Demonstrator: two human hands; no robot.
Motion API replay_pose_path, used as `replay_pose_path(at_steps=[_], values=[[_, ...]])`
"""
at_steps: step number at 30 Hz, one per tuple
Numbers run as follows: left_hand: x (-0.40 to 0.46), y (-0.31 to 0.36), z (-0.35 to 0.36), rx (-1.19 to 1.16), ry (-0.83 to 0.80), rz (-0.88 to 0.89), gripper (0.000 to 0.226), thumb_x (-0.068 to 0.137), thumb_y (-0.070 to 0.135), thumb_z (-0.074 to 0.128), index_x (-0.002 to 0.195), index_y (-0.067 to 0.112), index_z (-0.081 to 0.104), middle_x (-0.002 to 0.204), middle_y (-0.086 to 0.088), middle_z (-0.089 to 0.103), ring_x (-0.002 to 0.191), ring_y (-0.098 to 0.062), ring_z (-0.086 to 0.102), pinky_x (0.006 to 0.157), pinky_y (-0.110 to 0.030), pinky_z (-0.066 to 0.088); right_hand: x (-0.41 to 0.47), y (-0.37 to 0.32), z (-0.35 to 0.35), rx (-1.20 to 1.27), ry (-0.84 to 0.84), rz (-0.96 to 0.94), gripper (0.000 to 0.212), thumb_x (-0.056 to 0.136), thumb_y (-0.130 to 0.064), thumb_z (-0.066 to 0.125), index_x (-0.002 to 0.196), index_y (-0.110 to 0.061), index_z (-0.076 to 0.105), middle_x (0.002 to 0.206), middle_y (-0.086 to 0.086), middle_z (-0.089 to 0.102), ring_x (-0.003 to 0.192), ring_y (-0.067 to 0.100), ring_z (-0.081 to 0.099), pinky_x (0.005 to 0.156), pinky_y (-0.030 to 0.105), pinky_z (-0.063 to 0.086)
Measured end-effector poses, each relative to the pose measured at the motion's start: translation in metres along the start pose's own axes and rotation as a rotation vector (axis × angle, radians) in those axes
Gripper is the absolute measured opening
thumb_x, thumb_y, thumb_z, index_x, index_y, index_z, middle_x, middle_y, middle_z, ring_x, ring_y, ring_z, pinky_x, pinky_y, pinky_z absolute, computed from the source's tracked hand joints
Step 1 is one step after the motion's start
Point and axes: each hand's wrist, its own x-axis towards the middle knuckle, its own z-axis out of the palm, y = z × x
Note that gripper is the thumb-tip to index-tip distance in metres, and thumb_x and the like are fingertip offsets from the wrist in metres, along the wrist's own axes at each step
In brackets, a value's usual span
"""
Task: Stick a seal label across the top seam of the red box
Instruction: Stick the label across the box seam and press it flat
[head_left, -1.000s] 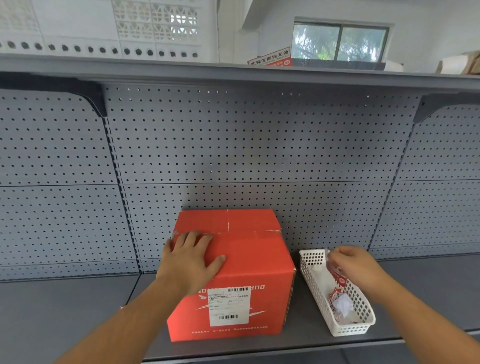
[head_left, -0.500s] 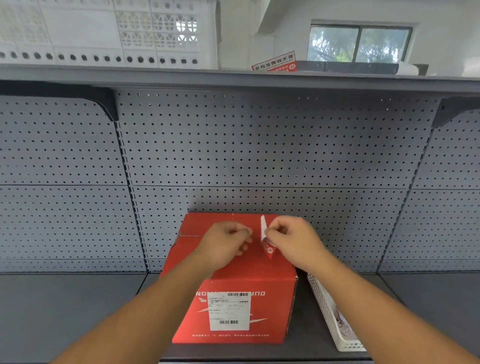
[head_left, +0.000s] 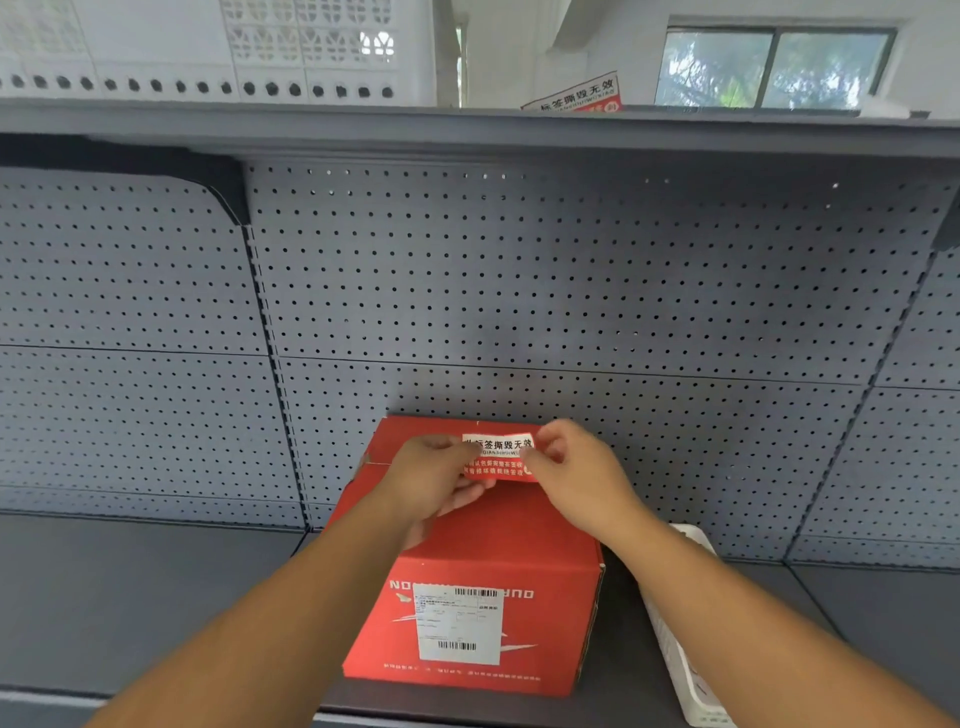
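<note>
- Red box, white barcode sticker on its front.
- Seal label: white band over red, pinched at both ends.
- Grey dotted pegboard behind the grip.

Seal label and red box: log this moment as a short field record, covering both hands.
seal label: white and red with printed text, held flat between both hands above the box top
red box: on the grey shelf, against the pegboard back; shipping label on its near face
top seam: partly hidden by the hands
left hand: pinches the label's left end
right hand: pinches the label's right end
white basket: right of the box, mostly behind the right forearm
label stuck down: cannot tell
</note>
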Motion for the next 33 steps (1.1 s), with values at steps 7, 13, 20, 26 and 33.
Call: replay_pose_path(at_steps=[7,13,20,26,33], values=[[0.031,0.008,-0.009,0.300,0.032,0.115,0.012,0.099,0.018,0.066,0.105,0.007,0.068,0.090,-0.010,0.078,0.073,-0.017,0.077,0.062,-0.022,0.060,0.024,-0.005,0.006,0.065,-0.026,0.097,0.028,0.098,-0.034,0.059,0.078,-0.017,0.070,0.072,0.005,0.071,0.059,0.016,0.059,0.056,0.031,0.044],[0.059,0.021,-0.024,0.715,0.036,0.193,0.025,0.099,0.028,0.065,0.092,0.007,0.074,0.069,-0.003,0.075,0.053,-0.007,0.067,0.049,-0.017,0.051,0.046,-0.003,0.024,0.000,-0.018,0.165,0.030,0.097,-0.033,0.058,0.077,-0.015,0.069,0.061,-0.003,0.061,0.052,0.013,0.053,0.052,0.029,0.039],[0.078,0.014,-0.032,1.091,-0.014,0.279,0.038,0.106,0.035,0.045,0.094,0.011,0.071,0.078,-0.005,0.069,0.068,-0.016,0.061,0.060,-0.030,0.047,0.056,0.006,0.045,-0.161,-0.031,0.189,0.035,0.094,-0.038,0.057,0.063,-0.023,0.061,0.063,-0.004,0.065,0.064,0.020,0.064,0.066,0.036,0.054],[0.081,-0.003,-0.035,1.262,0.010,0.324,0.037,0.105,0.036,0.040,0.082,0.016,0.061,0.080,-0.004,0.066,0.077,-0.023,0.063,0.067,-0.036,0.050,0.055,0.010,0.056,-0.303,-0.002,0.160,0.036,0.091,-0.038,0.054,0.060,-0.018,0.056,0.063,-0.001,0.064,0.073,0.025,0.060,0.079,0.038,0.045],[0.077,-0.013,-0.037,1.312,0.048,0.402,0.035,0.100,0.034,0.046,0.067,0.020,0.048,0.076,-0.004,0.064,0.077,-0.029,0.061,0.063,-0.035,0.041,0.050,0.019,0.063,-0.386,0.011,0.090,0.036,0.089,-0.038,0.052,0.059,-0.017,0.053,0.064,-0.003,0.060,0.076,0.024,0.052,0.072,0.038,0.034]])
